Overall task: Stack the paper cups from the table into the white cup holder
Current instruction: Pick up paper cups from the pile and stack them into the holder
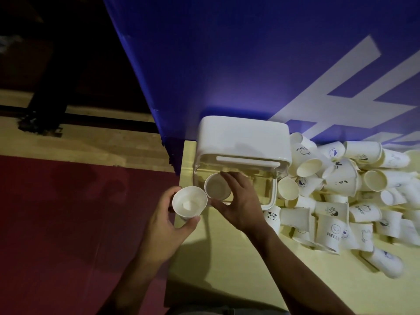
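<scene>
The white cup holder [243, 137], with a clear front compartment, stands at the table's far left corner. My right hand [238, 203] grips a paper cup [217, 187] by its rim, mouth up, at the holder's front left opening. My left hand [168, 217] holds a second upright paper cup [189, 202] just left of it, over the table's left edge. A big heap of printed paper cups [341, 196] lies on its side to the right of the holder.
The pale yellow table [227, 269] ends at its left edge close to my left hand; a red floor [79, 223] lies below. A blue banner [250, 64] hangs behind the holder. Loose cups reach the table's right side.
</scene>
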Tool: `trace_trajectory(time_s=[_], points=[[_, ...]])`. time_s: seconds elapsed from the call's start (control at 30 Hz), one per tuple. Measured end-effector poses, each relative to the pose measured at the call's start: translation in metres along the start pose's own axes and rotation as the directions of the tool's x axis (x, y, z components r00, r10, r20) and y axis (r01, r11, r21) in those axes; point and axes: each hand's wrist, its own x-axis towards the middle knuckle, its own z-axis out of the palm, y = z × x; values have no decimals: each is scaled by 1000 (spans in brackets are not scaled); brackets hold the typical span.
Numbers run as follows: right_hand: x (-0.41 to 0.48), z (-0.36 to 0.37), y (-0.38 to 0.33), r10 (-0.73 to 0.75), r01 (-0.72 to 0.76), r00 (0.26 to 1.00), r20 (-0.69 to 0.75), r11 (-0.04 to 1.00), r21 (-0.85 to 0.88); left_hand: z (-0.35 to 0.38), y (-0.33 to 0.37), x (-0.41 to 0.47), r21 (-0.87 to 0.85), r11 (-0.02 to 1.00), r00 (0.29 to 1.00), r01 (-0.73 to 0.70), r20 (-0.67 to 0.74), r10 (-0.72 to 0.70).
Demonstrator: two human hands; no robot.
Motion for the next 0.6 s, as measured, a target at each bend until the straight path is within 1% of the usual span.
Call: trace_trajectory(time_s=[0.2,0.33,0.47,0.53,0.6], points=[[4,6,7,154,-163,985,74,977,136,3,-1,4,-16,1000,1000,-4,18,4],[6,8,8,169,-184,979,111,972,148,7,8,9,-28,999,1000,-20,13,20],[0,1,10,147,-175,977,154,966,190,14,19,18,-3,998,998,-69,13,69],[-9,-11,3,189,-204,979,79,939,277,17,22,21,-4,996,996,-86,24,86],[-21,-26,-10,285,-246,958,-27,866,436,22,25,25,-8,994,993,-106,42,107]])
